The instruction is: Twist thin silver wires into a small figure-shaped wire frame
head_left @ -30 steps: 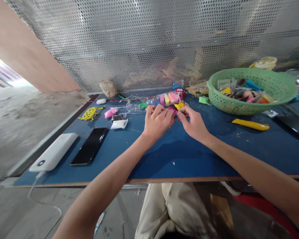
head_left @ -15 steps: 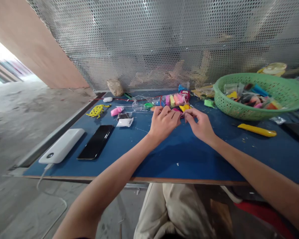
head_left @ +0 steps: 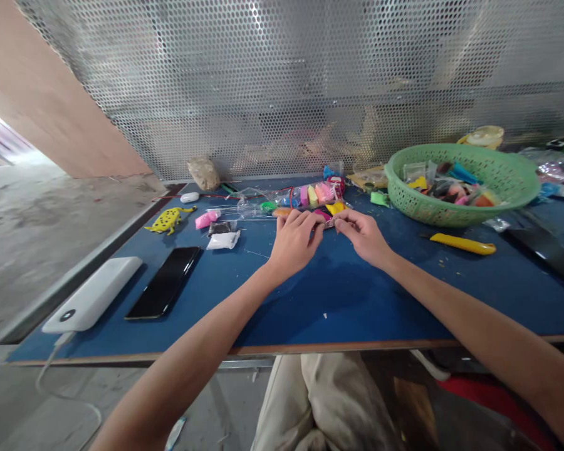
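My left hand (head_left: 295,241) and my right hand (head_left: 363,235) meet over the middle of the blue table. Both pinch the near edge of a small magenta packet (head_left: 323,215), whose lower part my fingers hide. A yellow packet (head_left: 336,207) lies just behind my right fingertips. Beyond my left hand are an orange packet (head_left: 282,212) and a green one (head_left: 268,205). A clear bag (head_left: 313,194) holding purple, yellow and pink pieces stretches behind them. Left of my hands lie pink (head_left: 207,218), black (head_left: 222,228) and white (head_left: 223,240) packets beside several thin clear sticks (head_left: 244,213).
A green basket (head_left: 451,216) of mixed packets stands at the right, with a yellow utility knife (head_left: 463,243) before it. On the left are a yellow spotted toy (head_left: 168,220), a phone (head_left: 163,283) and a white power bank (head_left: 93,294) with a cable. Perforated metal (head_left: 272,81) closes the back.
The camera view has shifted, so the table's things sit further left and more of its right end shows. My left fingers have curled in closer around the magenta packet, and more of its surface shows.
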Tool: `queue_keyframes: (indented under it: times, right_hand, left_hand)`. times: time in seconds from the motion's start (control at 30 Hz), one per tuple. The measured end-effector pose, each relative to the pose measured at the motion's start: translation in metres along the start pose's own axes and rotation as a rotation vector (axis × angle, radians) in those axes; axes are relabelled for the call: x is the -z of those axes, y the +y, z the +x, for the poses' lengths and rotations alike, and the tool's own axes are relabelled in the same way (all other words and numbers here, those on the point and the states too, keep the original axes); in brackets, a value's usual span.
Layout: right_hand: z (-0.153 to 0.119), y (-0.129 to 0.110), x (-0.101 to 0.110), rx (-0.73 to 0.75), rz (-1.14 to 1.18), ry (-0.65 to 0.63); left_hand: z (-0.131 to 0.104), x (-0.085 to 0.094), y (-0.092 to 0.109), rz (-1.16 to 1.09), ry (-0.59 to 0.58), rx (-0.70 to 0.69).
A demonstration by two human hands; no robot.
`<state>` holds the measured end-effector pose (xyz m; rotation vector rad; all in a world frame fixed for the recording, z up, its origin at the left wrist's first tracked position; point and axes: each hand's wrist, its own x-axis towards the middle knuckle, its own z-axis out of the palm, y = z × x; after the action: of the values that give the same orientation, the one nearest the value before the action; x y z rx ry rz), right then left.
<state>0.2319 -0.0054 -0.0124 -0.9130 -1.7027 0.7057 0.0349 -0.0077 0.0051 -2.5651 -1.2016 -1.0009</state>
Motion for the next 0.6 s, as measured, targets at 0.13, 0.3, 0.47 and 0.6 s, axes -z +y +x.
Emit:
queue_keyframes:
  times: [0.13,0.3,0.47,0.6]
  right_hand:
    - [-0.0006,0.0009,-0.0007,0.0,-0.095,-0.007]
    - [-0.0015,-0.0009,-0.0008,0.034,-0.175,0.018]
    - [-0.0023,-0.003,-0.0001,0.077,-0.219,0.055]
    - [-0.0027,-0.0019,-0.0011,0.071,-0.199,0.089]
  left_hand:
    - [-0.0006,-0.0044,-0.0026,-0.128,-0.09,0.067]
    - [0.0016,-0.0069,-0.0071,-0.208,-0.081,0.122]
    - [0.0023,-0.005,-0.0091,0.032,0.029,0.005]
    - [0.0032,-0.0012,-0.0062,0.244,0.046,-0.13]
